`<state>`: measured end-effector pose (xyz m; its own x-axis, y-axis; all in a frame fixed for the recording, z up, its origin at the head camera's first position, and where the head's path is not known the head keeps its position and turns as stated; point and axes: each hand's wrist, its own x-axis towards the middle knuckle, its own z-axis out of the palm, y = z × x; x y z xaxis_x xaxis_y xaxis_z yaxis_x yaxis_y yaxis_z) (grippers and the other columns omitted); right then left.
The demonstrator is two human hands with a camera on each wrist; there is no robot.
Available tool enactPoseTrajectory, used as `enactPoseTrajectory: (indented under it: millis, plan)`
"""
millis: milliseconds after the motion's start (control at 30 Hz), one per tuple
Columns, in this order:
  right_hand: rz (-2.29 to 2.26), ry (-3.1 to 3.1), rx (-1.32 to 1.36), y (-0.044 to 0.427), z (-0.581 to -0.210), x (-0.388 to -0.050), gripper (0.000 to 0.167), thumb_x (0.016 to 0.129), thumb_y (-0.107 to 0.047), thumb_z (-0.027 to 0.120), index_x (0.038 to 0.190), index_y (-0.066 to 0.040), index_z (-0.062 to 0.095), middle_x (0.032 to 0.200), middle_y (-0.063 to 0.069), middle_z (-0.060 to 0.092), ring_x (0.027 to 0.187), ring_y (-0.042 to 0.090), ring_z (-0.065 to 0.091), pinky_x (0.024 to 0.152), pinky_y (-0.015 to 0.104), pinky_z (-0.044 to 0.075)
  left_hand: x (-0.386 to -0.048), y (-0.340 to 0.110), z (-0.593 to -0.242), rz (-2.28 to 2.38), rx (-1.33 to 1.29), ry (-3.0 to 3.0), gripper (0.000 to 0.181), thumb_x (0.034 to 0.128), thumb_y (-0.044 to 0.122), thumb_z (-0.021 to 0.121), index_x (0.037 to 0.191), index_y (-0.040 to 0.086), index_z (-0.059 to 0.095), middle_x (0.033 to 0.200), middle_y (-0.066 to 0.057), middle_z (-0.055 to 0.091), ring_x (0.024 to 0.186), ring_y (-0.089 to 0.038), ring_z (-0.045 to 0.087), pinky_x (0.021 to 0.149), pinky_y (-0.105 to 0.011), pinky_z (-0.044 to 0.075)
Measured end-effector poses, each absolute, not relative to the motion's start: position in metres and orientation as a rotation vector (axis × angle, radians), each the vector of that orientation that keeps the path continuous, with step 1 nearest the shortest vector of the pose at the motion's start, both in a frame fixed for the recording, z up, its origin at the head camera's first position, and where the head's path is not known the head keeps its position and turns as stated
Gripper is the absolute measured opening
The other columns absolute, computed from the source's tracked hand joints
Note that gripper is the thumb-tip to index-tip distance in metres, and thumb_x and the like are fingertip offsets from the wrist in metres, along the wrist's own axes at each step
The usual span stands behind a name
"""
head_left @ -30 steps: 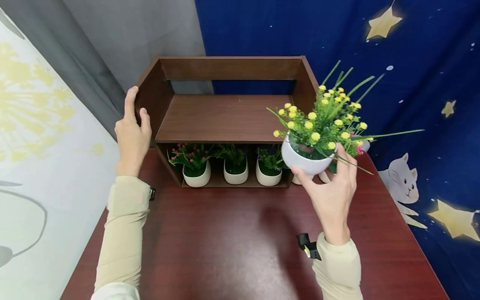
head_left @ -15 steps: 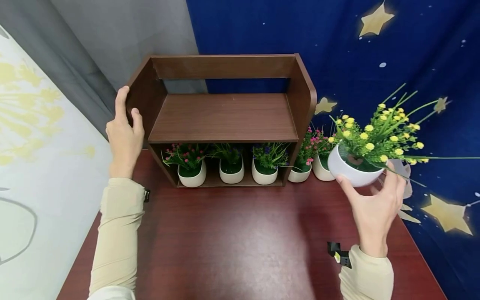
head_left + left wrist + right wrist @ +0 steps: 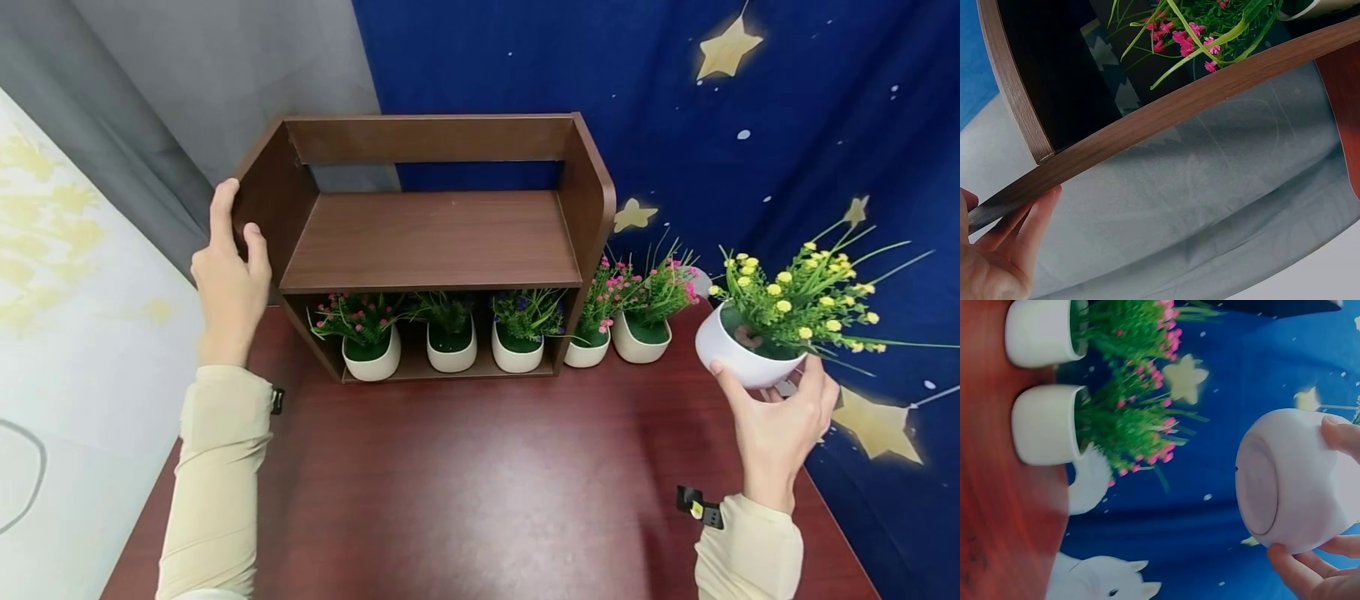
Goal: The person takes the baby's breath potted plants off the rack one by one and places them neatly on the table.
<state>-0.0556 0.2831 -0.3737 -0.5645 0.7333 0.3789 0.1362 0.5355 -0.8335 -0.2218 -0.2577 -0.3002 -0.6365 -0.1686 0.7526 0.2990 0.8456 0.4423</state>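
My left hand (image 3: pixel 231 283) grips the left side panel of a brown wooden shelf (image 3: pixel 442 237). In the left wrist view the fingers (image 3: pixel 1038 228) lie on one face of that panel, with the thumb on the other. Off to the right, my right hand (image 3: pixel 783 425) holds up a potted plant (image 3: pixel 750 358) with yellow flowers, thumb and fingers around its white bowl. The right wrist view shows the underside of this bowl (image 3: pixel 1291 481), held above and apart from the table.
Several potted plants in cream pots, one with pink flowers (image 3: pixel 371 354), stand in the shelf's lower compartment. Two pink-flowered pots, including the outer one (image 3: pixel 641 337), stand right of the shelf on the red-brown table (image 3: pixel 465 483). A blue curtain (image 3: pixel 480 58) hangs behind.
My right hand has carried the yellow-flowered plant to the right and slightly lower, uncovering the two pink-flowered pots beside the shelf. My left hand keeps its grip while the view shifts right.
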Motion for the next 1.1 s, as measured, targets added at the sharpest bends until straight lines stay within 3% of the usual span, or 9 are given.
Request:
enactPoseTrajectory:
  millis: [200, 400, 633, 867, 1100]
  plan:
    - [1.025, -2.049, -0.748, 0.296, -0.391, -0.061, 0.086, 0.064, -0.035, 0.084, 0.138, -0.018, 0.043, 0.123, -0.002, 0.040, 0.114, 0.011, 0.037, 0.085, 0.020, 0.044, -0.219, -0.258, -0.299, -0.697, -0.093, -2.162, 0.046, 0.0965, 0.024, 0.037, 0.142, 0.032, 0.037, 0.059, -0.021, 0.046, 0.042, -0.032, 0.031, 0.049, -0.037, 0.025]
    - [1.022, -2.087, -0.760, 0.308, -0.412, -0.071, 0.089, 0.067, -0.037, 0.082, 0.141, -0.017, 0.039, 0.130, 0.006, 0.039, 0.117, 0.019, 0.041, 0.091, 0.026, 0.042, -0.218, -0.258, -0.298, -0.714, -0.087, -2.167, 0.046, 0.0965, 0.024, 0.037, 0.142, 0.032, 0.037, 0.081, -0.023, 0.057, 0.044, -0.034, 0.033, 0.051, -0.039, 0.026]
    - [1.048, -2.078, -0.765, 0.327, -0.441, -0.085, 0.091, 0.070, -0.031, 0.080, 0.145, -0.015, 0.031, 0.142, 0.007, 0.032, 0.128, 0.022, 0.028, 0.105, 0.039, 0.017, -0.221, -0.257, -0.298, -0.709, -0.092, -2.180, 0.046, 0.0967, 0.023, 0.039, 0.142, 0.030, 0.037, 0.064, -0.022, 0.049, 0.042, -0.027, 0.028, 0.051, -0.038, 0.026]
    - [1.053, -2.143, -0.810, 0.343, -0.464, -0.102, 0.087, 0.071, -0.029, 0.079, 0.142, -0.008, 0.033, 0.136, 0.016, 0.036, 0.126, 0.030, 0.031, 0.104, 0.043, 0.020, -0.219, -0.254, -0.297, -0.699, -0.088, -2.164, 0.044, 0.0965, 0.018, 0.041, 0.141, 0.024, 0.039, 0.067, -0.025, 0.050, 0.043, -0.015, 0.023, 0.051, -0.039, 0.025]
    - [1.041, -2.208, -0.819, 0.354, -0.479, -0.119, 0.088, 0.073, -0.026, 0.078, 0.144, -0.006, 0.030, 0.138, 0.019, 0.034, 0.128, 0.031, 0.028, 0.105, 0.043, 0.019, -0.219, -0.255, -0.297, -0.713, -0.093, -2.159, 0.045, 0.0964, 0.019, 0.041, 0.141, 0.025, 0.039, 0.094, -0.027, 0.059, 0.047, -0.031, 0.033, 0.054, -0.042, 0.028]
